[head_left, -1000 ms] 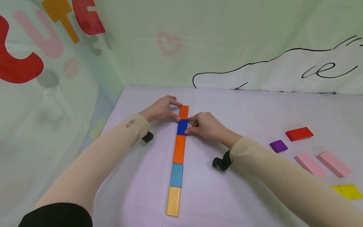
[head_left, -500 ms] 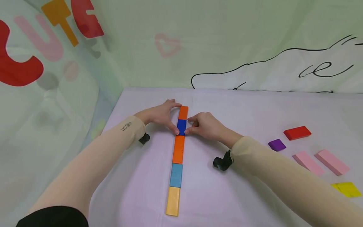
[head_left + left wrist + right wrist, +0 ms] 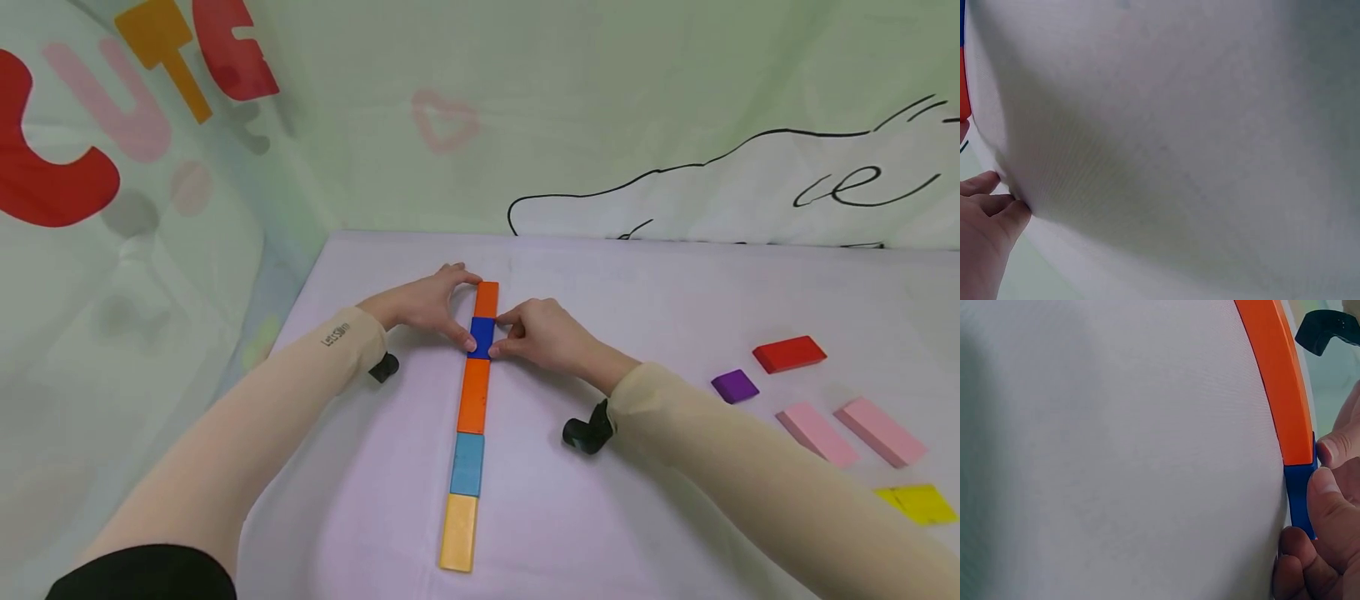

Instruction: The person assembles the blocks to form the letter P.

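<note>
Blocks lie end to end in one line on the table: a short orange block at the far end, a dark blue block, a longer orange block, a light blue block and a pale yellow block. My left hand has its thumb at the dark blue block's left edge, its index finger stretched to the far orange block's corner. Across the line, my right hand holds the dark blue block's right side with thumb and curled index finger. The right wrist view shows both thumbs touching that block.
Off to the right lie a red block, a purple block, two pink blocks and a yellow block. Printed fabric hangs behind and to the left of the white-covered table.
My left thumb has slid nearer along the line, from the far orange block's near end to the dark blue block's edge. The right hand and the blocks stay nearly still.
</note>
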